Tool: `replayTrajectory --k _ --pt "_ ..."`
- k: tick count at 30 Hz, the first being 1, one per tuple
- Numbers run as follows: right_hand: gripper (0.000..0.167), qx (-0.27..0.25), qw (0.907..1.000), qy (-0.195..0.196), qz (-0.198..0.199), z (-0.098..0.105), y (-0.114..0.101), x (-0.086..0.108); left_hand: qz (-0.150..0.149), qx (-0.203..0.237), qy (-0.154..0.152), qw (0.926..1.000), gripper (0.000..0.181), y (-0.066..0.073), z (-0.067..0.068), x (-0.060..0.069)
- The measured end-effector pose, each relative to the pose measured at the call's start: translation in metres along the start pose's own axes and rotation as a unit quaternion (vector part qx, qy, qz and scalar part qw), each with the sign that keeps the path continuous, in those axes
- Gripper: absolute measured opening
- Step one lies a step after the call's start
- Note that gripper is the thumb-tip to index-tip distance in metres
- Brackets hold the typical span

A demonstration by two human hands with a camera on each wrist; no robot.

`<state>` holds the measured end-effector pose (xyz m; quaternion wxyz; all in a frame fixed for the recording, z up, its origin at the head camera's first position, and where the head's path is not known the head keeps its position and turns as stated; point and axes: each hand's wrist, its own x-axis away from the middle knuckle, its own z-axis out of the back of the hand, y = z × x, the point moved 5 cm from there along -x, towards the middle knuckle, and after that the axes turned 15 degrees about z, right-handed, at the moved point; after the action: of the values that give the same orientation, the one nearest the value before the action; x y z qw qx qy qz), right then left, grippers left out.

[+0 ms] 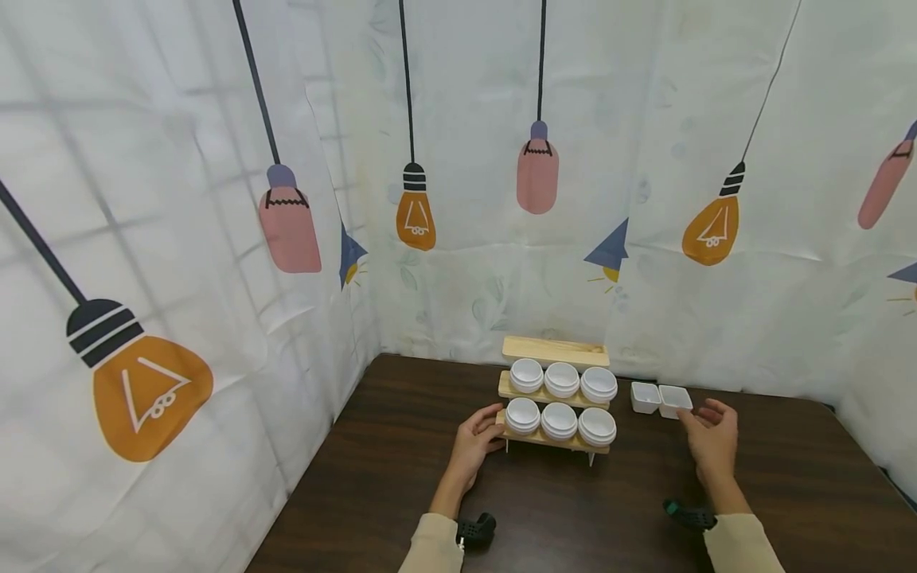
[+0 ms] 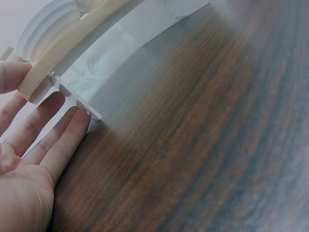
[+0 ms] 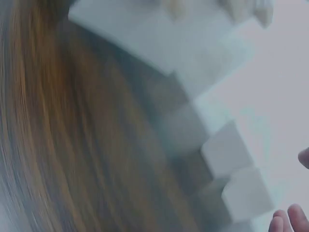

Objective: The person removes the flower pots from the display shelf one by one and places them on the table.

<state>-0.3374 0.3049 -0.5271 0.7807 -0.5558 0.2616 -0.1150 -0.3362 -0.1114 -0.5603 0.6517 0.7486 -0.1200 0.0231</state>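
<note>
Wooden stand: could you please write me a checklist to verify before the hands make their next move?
1. Lower board holds three front bowls: ok.
2. Middle board holds three rear bowls: ok.
3. Left hand at the lower board's left end: ok.
4. Right hand beside the right square dish: ok.
5. Contact with that dish: cannot tell, right wrist view is blurred.
6. Left square dish upright: ok.

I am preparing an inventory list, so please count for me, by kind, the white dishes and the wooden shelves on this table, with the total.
Round white bowls: 6
Square white dishes: 2
Wooden shelves: 3
Total: 11
</note>
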Motion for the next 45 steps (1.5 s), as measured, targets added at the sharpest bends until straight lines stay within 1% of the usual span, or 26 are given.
replayTrajectory --k 2,3,5,8,11,13,15,20,28,32,40,45 --pt "0.057 -0.019 0.9994 0.026 0.008 -0.003 -0.011 0.005 -0.001 0.001 0.0 1.0 0.044 0.0 0.0 0.0" --pt "0.054 -0.029 0.9989 0.032 0.016 -0.005 -0.016 0.006 -0.001 0.002 0.0 1.0 0.045 0.0 0.0 0.0" --pt "0.051 -0.041 0.9981 0.03 0.035 -0.009 -0.028 0.009 0.0 0.002 0.0 1.0 0.045 0.0 0.001 0.001" --pt "0.049 -0.05 0.9971 0.012 0.056 -0.018 -0.043 0.014 0.001 0.004 0.002 1.0 0.046 0.0 0.001 0.0" --pt "0.047 -0.06 0.9959 -0.012 0.067 -0.026 -0.055 0.018 -0.001 0.004 0.002 1.0 0.045 0.0 0.001 0.0" --pt "0.047 -0.061 0.995 -0.029 0.074 -0.031 -0.063 0.021 -0.001 0.005 0.002 1.0 0.045 0.0 0.001 0.0" --pt "0.049 -0.061 0.9929 -0.045 0.091 -0.037 -0.069 0.024 -0.001 0.006 0.002 1.0 0.045 0.0 0.001 -0.001" --pt "0.05 -0.072 0.9872 -0.073 0.122 -0.048 -0.075 0.027 0.003 0.006 0.002 1.0 0.044 -0.001 -0.001 -0.002" --pt "0.061 -0.061 0.9781 -0.143 0.138 -0.068 -0.08 0.029 0.002 0.005 0.004 1.0 0.045 0.0 0.0 -0.003" --pt "0.066 -0.052 0.9731 -0.17 0.147 -0.076 -0.082 0.03 0.002 0.004 0.003 1.0 0.046 0.0 0.001 -0.002" --pt "0.07 -0.039 0.9676 -0.198 0.151 -0.09 -0.086 0.029 0.003 -0.001 0.007 1.0 0.045 -0.001 0.002 -0.003" --pt "0.071 -0.044 0.9652 -0.204 0.158 -0.095 -0.088 0.031 0.004 0.004 0.005 1.0 0.045 -0.001 0.001 -0.004"
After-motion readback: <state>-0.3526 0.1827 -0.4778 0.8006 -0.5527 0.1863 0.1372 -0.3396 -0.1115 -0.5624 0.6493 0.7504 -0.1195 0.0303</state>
